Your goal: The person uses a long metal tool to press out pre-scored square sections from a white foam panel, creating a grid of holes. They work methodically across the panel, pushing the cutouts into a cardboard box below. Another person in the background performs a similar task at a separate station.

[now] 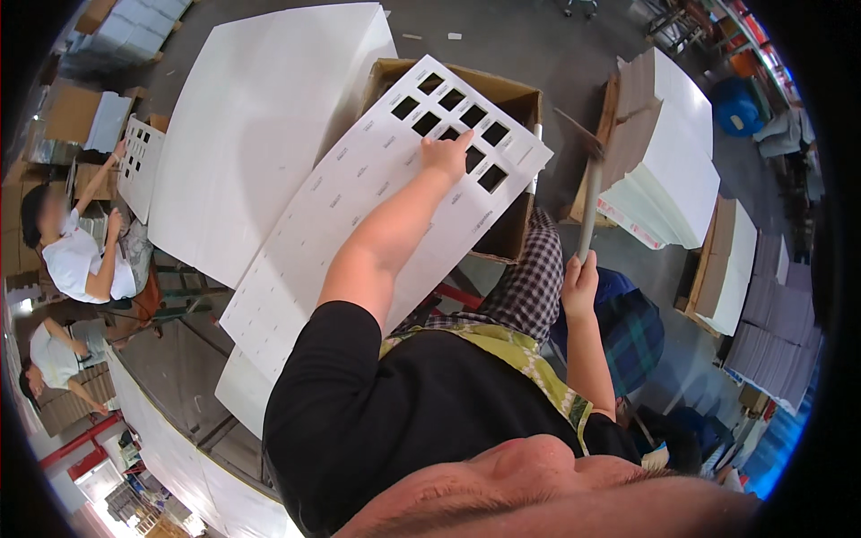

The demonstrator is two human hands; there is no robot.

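Observation:
A long white card sheet [359, 206] with rows of small printed marks lies slantwise in front of me. Several square holes are cut through its far end. My left hand [446, 154] rests there beside the holes, index finger stretched out and the other fingers partly bent. It seems to hold nothing. Off to the right, my right hand [580, 276] is closed round the pale handle of a hammer [589, 206], which is held upright with its head raised, slightly blurred. Below the sheet's holed end stands an open cardboard box [511, 94].
A large white sheet stack [269, 108] stands at the left. Two piles of white board [668, 152] on pallets are at the right. A co-worker [85, 247] at far left holds a similar holed sheet [142, 161]; another person [58, 359] sits nearer.

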